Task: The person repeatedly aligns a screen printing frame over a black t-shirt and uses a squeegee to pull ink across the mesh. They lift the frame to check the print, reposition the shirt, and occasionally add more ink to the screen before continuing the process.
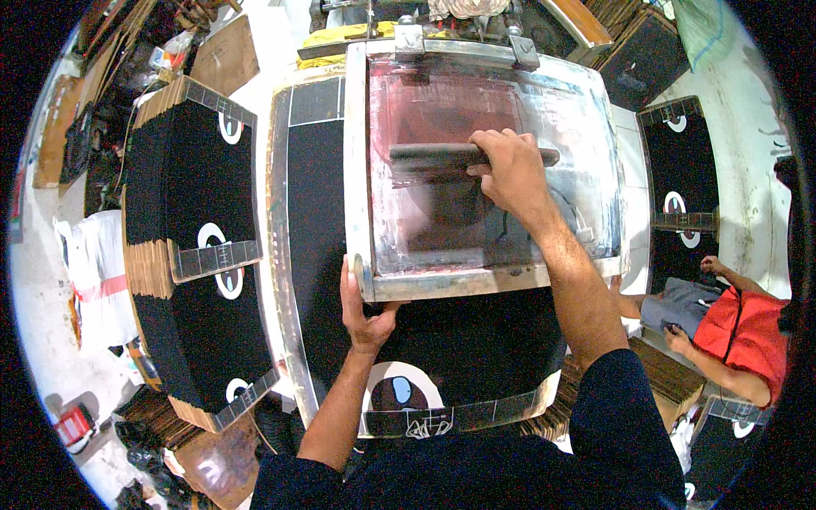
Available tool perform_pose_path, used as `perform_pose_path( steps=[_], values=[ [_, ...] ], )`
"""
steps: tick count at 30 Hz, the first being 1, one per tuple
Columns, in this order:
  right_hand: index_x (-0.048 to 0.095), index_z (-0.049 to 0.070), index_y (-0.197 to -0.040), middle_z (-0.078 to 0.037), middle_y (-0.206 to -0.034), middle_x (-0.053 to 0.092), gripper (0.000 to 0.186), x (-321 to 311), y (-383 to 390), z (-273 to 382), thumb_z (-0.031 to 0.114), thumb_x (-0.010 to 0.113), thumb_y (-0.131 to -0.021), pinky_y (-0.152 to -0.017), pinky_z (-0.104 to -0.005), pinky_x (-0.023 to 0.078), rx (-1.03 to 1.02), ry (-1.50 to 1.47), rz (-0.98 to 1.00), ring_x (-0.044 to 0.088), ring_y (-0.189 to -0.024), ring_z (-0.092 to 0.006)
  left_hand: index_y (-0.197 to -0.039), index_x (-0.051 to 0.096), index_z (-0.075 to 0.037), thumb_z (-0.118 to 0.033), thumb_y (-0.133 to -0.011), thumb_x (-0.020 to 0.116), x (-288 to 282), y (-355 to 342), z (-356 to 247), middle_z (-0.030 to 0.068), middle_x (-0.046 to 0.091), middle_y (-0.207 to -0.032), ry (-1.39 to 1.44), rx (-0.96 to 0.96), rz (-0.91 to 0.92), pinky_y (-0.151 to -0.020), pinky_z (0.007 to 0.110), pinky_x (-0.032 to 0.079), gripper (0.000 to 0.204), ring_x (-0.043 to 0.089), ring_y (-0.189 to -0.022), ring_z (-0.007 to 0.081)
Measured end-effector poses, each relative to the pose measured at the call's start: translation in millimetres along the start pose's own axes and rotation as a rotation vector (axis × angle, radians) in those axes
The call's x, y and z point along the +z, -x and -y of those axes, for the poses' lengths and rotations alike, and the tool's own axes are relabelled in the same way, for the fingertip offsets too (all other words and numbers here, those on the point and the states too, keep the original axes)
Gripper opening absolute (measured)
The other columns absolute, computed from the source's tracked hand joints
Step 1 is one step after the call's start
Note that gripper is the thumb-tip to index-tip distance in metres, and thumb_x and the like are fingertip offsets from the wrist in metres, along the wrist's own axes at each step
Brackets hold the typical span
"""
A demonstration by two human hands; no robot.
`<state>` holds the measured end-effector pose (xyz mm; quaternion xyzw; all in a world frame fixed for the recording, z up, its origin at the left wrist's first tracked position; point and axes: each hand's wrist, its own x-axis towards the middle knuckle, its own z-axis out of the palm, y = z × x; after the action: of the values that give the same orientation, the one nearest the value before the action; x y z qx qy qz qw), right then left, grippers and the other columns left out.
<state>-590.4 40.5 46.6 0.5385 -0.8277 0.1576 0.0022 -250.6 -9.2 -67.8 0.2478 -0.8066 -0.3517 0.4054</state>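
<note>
A screen printing frame [497, 280] with a pale, stained border lies over a large black printed sheet [493, 340]. My right hand [512, 170] is closed round the dark handle of a squeegee [433, 154], which stands on the reddish, ink-smeared mesh. At the frame's near left corner, my left hand [365, 310] has its fingers stretched up along the outer side, thumb apart, touching the edge. A white ring with a brown and blue eye shape [403, 387] shows on the sheet near me. The squeegee's blade is hard to make out.
Tall stacks of black printed sheets [204, 170] stand at the left. More black sheets [680, 166] lie at the right, where a person in a red top [744, 331] sits. Metal hinge clamps [409, 41] hold the frame's far edge. A red object [75, 427] lies lower left.
</note>
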Motion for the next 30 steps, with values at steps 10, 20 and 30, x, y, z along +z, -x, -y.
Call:
perform_pose_path(
  steps=[10,20,30],
  values=[
    [0.066,0.011,-0.133,-0.019,-0.127,0.070,0.066,7,-170,-76,0.039,0.086,-0.076,-0.102,-0.0479,0.051,0.101,0.121,0.281,0.065,-0.120,-0.0369,-0.161,0.026,-0.009,-0.011,-0.072,0.094,0,4,2,0.0348,0.038,-0.157,0.006,-0.030,0.015,-0.115,0.053,0.042,0.112,0.044,-0.142,0.0506],
    [0.063,0.021,-0.139,-0.010,-0.132,0.071,0.065,1,-165,-68,0.038,0.085,-0.080,-0.104,-0.0607,0.045,0.139,0.166,0.155,0.064,-0.126,-0.0320,-0.160,0.025,-0.002,-0.010,-0.072,0.094,0,6,-1,0.0324,0.037,-0.159,-0.013,-0.060,0.008,-0.118,0.051,0.039,0.112,0.042,-0.145,0.0472],
    [0.070,0.021,-0.124,-0.007,-0.122,0.068,0.039,28,-98,-54,0.025,0.075,-0.085,-0.102,-0.0514,0.041,0.164,0.017,-0.549,0.060,-0.119,-0.0306,-0.157,0.019,0.011,-0.026,-0.073,0.095,1,1,-8,0.0333,0.038,-0.157,-0.057,-0.126,0.008,-0.121,0.047,0.035,0.119,0.044,-0.145,0.0435]
  ],
)
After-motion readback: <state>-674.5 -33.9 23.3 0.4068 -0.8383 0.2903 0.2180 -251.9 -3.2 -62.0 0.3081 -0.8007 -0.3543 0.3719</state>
